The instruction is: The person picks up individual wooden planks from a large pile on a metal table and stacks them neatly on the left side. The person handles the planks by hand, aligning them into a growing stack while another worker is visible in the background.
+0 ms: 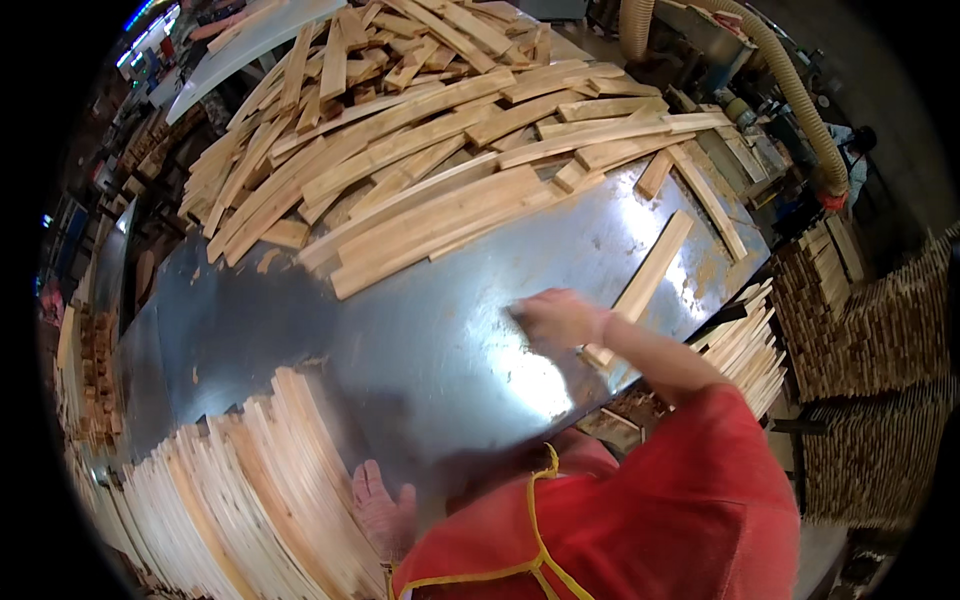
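I see the sheet-metal table (420, 330) filling the view, and everything sits relative to it: a heaped pile of wood slats (420, 130) covers its far half, and a neat stack of slats (250, 490) lines its near left edge. My left hand (385, 510) rests open and flat beside that stack. My right hand (560, 318), blurred, hovers mid-table near a single slat (645, 285); its grip I cannot tell.

A big shiny metal counter (430, 330) is sitting in a busy wood shop. A fat tan hose (790, 90) is curving overhead. Blue lights (150, 25) are glowing far away.
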{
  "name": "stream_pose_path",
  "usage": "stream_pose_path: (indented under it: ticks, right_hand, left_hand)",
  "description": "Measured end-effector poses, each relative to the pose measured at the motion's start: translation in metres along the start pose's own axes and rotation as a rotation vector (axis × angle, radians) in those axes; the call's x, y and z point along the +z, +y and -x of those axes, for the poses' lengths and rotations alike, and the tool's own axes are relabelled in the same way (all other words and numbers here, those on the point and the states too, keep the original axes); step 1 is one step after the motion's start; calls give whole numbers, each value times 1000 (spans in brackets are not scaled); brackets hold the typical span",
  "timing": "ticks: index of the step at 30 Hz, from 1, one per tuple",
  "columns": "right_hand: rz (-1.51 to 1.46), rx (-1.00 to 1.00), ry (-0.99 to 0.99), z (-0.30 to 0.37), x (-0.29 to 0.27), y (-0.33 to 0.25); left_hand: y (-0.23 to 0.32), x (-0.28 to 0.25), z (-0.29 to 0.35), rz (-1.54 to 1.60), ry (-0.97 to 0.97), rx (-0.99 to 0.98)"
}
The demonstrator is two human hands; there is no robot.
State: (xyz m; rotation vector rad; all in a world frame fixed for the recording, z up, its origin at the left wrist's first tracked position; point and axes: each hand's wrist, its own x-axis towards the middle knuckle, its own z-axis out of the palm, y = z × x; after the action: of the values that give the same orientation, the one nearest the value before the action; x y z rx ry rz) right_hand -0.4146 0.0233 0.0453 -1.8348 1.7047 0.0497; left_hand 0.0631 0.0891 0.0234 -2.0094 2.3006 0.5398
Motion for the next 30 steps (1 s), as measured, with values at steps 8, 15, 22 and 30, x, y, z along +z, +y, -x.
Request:
stream_pose_path:
  ticks: [8,15,22,30]
  right_hand:
    - [511,53,-190,38,6,78]
    - [400,-306,537,-158,-41,62]
    - [406,-79,177,-193,-65,78]
    - [-301,27,-161,-88,-6,-15]
  left_hand:
    - [153,30,-90,136,55,551]
    - [243,73,-143,-59,-64,781]
    - [189,49,-79,-101,-438,218]
    - [51,60,19,1272,-113,-490]
